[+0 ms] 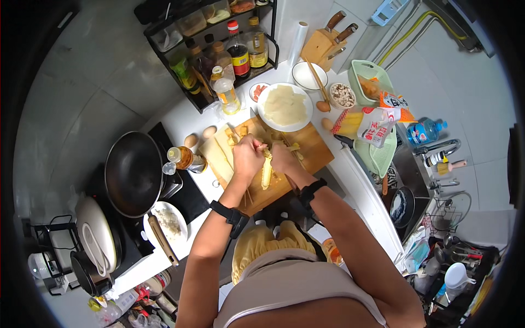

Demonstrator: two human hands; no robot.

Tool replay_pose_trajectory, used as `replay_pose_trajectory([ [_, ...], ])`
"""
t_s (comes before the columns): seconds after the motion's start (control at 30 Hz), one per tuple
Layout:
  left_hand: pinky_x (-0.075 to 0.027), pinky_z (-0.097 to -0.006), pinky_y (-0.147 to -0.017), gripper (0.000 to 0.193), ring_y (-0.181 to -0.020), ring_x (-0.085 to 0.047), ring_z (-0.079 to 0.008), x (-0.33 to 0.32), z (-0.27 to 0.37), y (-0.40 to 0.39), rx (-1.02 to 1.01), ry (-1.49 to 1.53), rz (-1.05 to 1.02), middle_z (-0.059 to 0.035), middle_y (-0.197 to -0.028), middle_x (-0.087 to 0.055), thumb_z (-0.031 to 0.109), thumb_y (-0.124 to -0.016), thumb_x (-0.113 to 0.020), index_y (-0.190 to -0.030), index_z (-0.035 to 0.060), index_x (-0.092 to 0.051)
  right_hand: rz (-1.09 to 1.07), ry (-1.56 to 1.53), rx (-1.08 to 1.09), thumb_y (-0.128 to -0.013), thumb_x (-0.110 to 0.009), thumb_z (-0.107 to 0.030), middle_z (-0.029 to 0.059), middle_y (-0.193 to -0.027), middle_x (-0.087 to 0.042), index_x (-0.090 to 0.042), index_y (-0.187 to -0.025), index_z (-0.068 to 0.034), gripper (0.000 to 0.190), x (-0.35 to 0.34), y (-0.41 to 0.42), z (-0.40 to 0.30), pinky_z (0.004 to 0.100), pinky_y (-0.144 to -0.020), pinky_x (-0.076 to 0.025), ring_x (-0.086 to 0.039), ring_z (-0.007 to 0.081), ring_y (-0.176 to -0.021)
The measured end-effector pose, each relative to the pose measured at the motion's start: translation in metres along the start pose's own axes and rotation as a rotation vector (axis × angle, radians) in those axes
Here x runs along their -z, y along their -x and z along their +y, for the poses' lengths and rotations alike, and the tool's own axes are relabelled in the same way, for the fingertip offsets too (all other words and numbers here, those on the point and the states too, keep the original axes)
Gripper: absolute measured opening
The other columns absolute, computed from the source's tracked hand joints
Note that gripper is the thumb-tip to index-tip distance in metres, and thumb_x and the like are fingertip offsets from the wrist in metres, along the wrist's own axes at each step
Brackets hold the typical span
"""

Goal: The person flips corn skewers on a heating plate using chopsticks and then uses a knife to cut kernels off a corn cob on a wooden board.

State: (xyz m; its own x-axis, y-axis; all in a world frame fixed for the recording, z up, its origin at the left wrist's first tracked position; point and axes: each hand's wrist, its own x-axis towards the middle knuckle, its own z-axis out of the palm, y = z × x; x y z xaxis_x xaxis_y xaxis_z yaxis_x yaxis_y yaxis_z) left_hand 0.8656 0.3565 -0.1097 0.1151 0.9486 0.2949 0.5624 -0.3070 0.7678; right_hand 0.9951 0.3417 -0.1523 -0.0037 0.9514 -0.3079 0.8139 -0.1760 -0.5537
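Observation:
My left hand [248,158] is over the wooden cutting board [315,153], fingertips closed on the upper end of a knobbly yellow food stick [266,174]. Close beside it, on the right, my right hand [284,159] has curled fingers; their tips are hidden. A brown handle-like end [292,184] shows below my right wrist, but I cannot tell whether the hand grips it. Yellow cubes [244,131] lie beyond my left hand, near pale flat sheets [214,151] at the board's left. Small yellow scraps [296,148] are right of my right hand.
A white plate of pale wrappers [285,104] stands at the board's far edge. Left are a capped bottle [186,159], eggs [191,140] and a black wok [133,174]. Right are a bowl of chopped pieces [343,95], a food bag [365,123] and the sink [412,170].

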Motion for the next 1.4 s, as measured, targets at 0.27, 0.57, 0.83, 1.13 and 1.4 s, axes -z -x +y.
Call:
replay_pose_trajectory([
  [0.27,-0.044,-0.0291,-0.048,0.02,-0.049,-0.057,-0.0189,0.013,-0.012,0.016,0.074,-0.001,0.054,-0.0139,-0.06,-0.06,0.001,-0.07,-0.069,-0.064,-0.0018,-0.05,0.04,0.076,0.056,-0.068,-0.055,0.002,0.0271,-0.089,-0.058,-0.053,-0.09,0.006,0.022,-0.006,-0.015,-0.003,0.0415,-0.076,-0.047,-0.056,0.0394,-0.09],
  [0.57,-0.044,-0.0312,-0.05,0.016,-0.052,-0.057,-0.0231,0.013,-0.013,0.028,0.031,0.005,0.09,-0.0145,-0.061,-0.058,0.0,-0.071,-0.067,-0.066,-0.0018,-0.051,0.077,0.017,0.125,-0.067,-0.058,0.0,0.0261,-0.087,-0.059,-0.052,-0.086,0.005,0.02,-0.002,-0.007,0.023,0.0423,-0.074,-0.047,-0.057,0.0386,-0.088],
  [0.83,-0.045,-0.0411,-0.059,0.015,-0.063,-0.056,-0.0353,0.003,0.009,-0.003,0.068,-0.023,-0.038,-0.0178,-0.067,-0.057,0.001,-0.069,-0.066,-0.068,-0.0003,-0.051,-0.054,0.134,0.038,-0.068,-0.06,-0.004,0.0272,-0.09,-0.058,-0.053,-0.089,0.008,0.024,0.001,0.032,0.015,0.0433,-0.072,-0.047,-0.058,0.0383,-0.086],
  [1.13,-0.045,-0.0412,-0.058,0.014,-0.063,-0.056,-0.0347,0.005,0.006,0.005,0.026,-0.01,-0.068,-0.0176,-0.066,-0.057,0.0,-0.069,-0.065,-0.069,-0.0007,-0.05,-0.06,0.039,0.008,-0.065,-0.059,0.001,0.0254,-0.088,-0.058,-0.054,-0.087,0.006,0.023,-0.001,0.016,0.003,0.0424,-0.074,-0.046,-0.057,0.0383,-0.089],
  [1.4,-0.045,-0.0318,-0.051,0.014,-0.05,-0.058,-0.0223,0.028,-0.017,0.057,0.164,-0.01,0.038,-0.0133,-0.058,-0.058,0.005,-0.07,-0.068,-0.068,-0.0014,-0.055,-0.048,-0.027,0.011,-0.066,-0.059,-0.002,0.0267,-0.09,-0.057,-0.054,-0.089,0.006,0.024,0.0,0.017,0.005,0.0414,-0.074,-0.046,-0.057,0.0376,-0.088],
])
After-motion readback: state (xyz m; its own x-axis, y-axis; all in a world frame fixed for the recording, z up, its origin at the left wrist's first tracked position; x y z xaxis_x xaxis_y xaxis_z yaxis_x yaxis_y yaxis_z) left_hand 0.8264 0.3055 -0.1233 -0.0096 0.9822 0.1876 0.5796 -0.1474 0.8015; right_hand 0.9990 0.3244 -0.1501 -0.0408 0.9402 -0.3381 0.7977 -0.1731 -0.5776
